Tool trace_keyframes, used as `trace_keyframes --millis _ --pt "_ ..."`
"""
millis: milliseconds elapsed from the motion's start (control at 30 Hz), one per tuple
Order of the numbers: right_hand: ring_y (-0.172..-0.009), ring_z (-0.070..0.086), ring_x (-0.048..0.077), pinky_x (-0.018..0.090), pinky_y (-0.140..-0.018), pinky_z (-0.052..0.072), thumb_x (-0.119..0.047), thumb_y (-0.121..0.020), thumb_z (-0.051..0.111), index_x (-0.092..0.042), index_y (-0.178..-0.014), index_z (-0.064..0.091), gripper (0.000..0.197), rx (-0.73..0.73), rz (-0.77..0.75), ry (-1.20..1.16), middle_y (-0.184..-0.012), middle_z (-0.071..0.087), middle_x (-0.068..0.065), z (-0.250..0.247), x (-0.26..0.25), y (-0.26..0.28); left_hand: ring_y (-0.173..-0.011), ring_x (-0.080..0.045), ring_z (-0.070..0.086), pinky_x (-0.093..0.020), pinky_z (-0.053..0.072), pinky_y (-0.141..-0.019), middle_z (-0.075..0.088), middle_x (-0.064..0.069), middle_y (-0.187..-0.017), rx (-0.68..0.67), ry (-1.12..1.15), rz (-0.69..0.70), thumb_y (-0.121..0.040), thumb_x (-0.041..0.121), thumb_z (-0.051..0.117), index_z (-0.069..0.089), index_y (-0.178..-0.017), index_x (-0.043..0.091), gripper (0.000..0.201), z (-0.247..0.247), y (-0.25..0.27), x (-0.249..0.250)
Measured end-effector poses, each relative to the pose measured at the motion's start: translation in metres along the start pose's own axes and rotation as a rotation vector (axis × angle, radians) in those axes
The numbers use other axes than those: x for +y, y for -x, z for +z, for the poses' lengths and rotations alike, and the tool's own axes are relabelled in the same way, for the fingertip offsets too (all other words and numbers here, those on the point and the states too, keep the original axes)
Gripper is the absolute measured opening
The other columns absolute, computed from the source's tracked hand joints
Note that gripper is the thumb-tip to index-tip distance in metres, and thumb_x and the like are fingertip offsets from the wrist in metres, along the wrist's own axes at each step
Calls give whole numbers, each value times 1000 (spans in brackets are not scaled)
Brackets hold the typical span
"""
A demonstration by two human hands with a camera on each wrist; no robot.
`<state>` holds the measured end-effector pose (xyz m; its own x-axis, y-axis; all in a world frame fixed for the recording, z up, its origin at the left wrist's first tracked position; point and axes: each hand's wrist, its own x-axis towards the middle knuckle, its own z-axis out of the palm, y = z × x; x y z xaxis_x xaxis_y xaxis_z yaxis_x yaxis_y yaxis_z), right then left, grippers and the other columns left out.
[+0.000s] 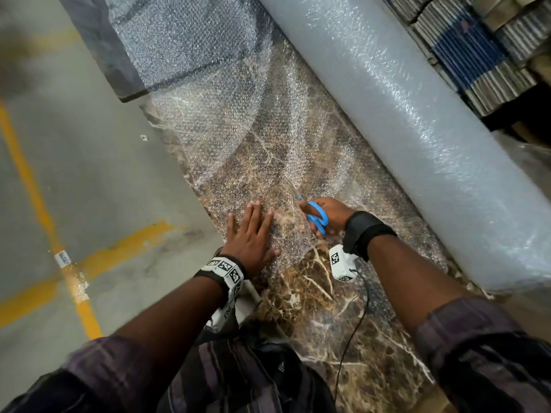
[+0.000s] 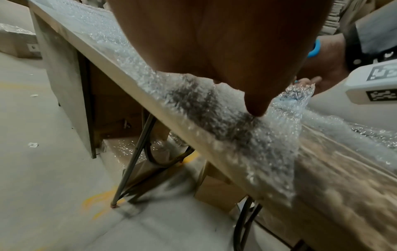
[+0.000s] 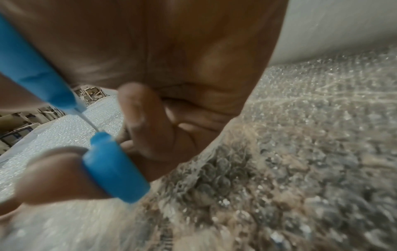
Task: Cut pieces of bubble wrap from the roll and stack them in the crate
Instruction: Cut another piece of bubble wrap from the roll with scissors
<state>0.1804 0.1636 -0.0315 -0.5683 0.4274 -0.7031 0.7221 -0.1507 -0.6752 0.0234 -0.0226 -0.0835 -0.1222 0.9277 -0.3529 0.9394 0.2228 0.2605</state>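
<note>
A sheet of clear bubble wrap (image 1: 238, 138) lies spread over the brown marble-patterned worktop (image 1: 313, 296), its small bubbles glinting and the veined stone showing through; a few long creases curve across it. It runs out from the large, thick, milky-white roll of bubble wrap (image 1: 417, 129) that lies along the far side of the worktop, just beside the spread sheet.

The left hand (image 1: 253, 236) rests flat on the sheet near the worktop's front edge, fingers straight and slightly spread, pressing it down and holding nothing. The right hand (image 1: 328, 214) grips a pair of blue-handled scissors (image 1: 317, 217), thumb and fingers through the loops, the thin blades pointing away across the sheet; how far the blades are parted cannot be told.

The left wrist view adds what the head view hides: the sheet's edge (image 2: 247, 139) hanging slightly over the worktop's pale front edge, folding metal legs (image 2: 137, 159) beneath, and brown cardboard boxes (image 2: 217, 188) on the grey floor under it. The right wrist view shows the blue loops (image 3: 114, 166) up close with fingers curled round them, and individual bubbles (image 3: 214, 173) of the wrap beside the palm. Only the head view shows stacked flat cardboard (image 1: 465, 46) behind the roll and yellow floor lines (image 1: 35, 186).
</note>
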Motion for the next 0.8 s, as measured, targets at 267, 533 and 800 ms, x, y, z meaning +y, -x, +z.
trace_keyframes --millis 267,533,800 --pt "-46 60 18 21 -43 46 -77 -67 59 -11 -82 56 67 -18 -20 -5 -68 63 14 -2 -6 -12 -146 -30 -22 -63 -10 -113 -25 -11 -159 3 -32 18 -91 73 14 -13 -154 23 85 12 0 -6" --pt "-39 52 18 19 -36 39 -43 -93 61 -10 -80 58 36 10 6 -75 -64 57 15 -3 -9 -19 -144 -29 -29 -62 -15 -112 -30 -9 -157 -47 -25 31 -91 73 10 -20 -152 23 84 12 -1 -7" --pt "-39 51 18 23 -42 42 -54 -80 68 -15 -64 58 43 43 -43 -62 -52 57 7 0 -5 -20 -144 -29 -30 -62 -15 -112 -33 -9 -156 -55 -20 33 -93 73 12 -19 -152 23 84 12 -2 -7"
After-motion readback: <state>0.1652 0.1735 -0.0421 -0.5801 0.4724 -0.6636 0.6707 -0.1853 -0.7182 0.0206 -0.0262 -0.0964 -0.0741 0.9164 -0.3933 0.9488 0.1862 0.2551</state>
